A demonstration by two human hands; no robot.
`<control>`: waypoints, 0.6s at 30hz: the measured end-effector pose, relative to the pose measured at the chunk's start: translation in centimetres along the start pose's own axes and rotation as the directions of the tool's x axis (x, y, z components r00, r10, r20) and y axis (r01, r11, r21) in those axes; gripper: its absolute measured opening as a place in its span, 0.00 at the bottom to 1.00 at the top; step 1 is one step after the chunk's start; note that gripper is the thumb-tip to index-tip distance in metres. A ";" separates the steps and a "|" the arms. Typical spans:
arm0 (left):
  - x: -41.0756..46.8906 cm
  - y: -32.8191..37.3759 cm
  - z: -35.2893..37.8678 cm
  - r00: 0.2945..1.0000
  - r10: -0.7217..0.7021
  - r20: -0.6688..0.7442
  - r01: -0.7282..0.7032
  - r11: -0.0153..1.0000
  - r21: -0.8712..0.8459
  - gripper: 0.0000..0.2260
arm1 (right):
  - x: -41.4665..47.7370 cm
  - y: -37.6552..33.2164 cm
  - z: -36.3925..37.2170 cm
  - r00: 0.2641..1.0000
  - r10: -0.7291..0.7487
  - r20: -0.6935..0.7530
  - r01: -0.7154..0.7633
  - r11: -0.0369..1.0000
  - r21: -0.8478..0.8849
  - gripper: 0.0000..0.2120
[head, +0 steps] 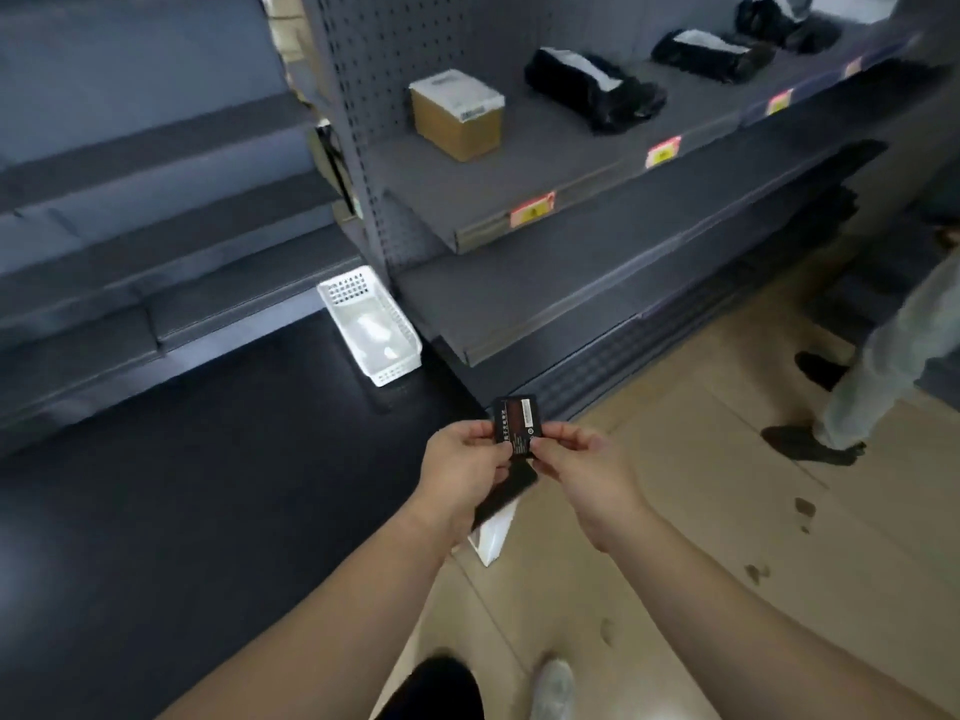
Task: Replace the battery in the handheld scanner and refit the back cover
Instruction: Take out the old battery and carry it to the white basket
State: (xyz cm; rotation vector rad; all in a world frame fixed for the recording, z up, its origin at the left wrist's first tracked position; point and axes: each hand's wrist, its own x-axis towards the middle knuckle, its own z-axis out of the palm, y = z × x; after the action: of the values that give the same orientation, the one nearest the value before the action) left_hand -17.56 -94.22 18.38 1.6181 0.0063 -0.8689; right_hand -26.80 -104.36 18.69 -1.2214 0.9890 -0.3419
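Facing up: black battery (519,426), seemingly labelled.

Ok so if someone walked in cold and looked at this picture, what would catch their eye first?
Probably the black battery held up at centre frame, pinched between the left hand and the right hand, over the corner of the dark counter. Next, the bright white basket on that counter against the grey shelving, then the brown cardboard box on the upper shelf.
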 end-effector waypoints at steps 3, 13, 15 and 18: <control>1.8 1.9 -2.3 0.990 0.008 -0.142 -0.018 0.997 -0.073 0.09 | 3.3 -1.5 3.6 0.994 0.035 0.103 -0.028 0.997 -0.067 0.07; 12.9 5.3 -10.6 0.890 -0.091 -0.446 -0.007 0.977 -0.214 0.10 | 14.7 -2.9 18.1 0.962 0.111 0.250 -0.047 0.967 -0.249 0.11; 16.2 5.6 -11.6 0.866 -0.132 -0.482 0.023 0.974 -0.225 0.10 | 17.7 -2.6 20.6 0.964 0.132 0.233 -0.066 0.960 -0.274 0.11; 21.5 5.3 -12.5 0.831 -0.182 -0.526 0.082 0.975 -0.208 0.08 | 22.4 -1.4 23.4 0.965 0.162 0.208 -0.085 0.938 -0.336 0.11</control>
State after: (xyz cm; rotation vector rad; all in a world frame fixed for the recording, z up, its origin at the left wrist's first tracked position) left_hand 6.87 -94.74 11.27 1.6580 0.5904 -0.4663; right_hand 4.45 -105.82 10.12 -1.4506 0.9347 0.0707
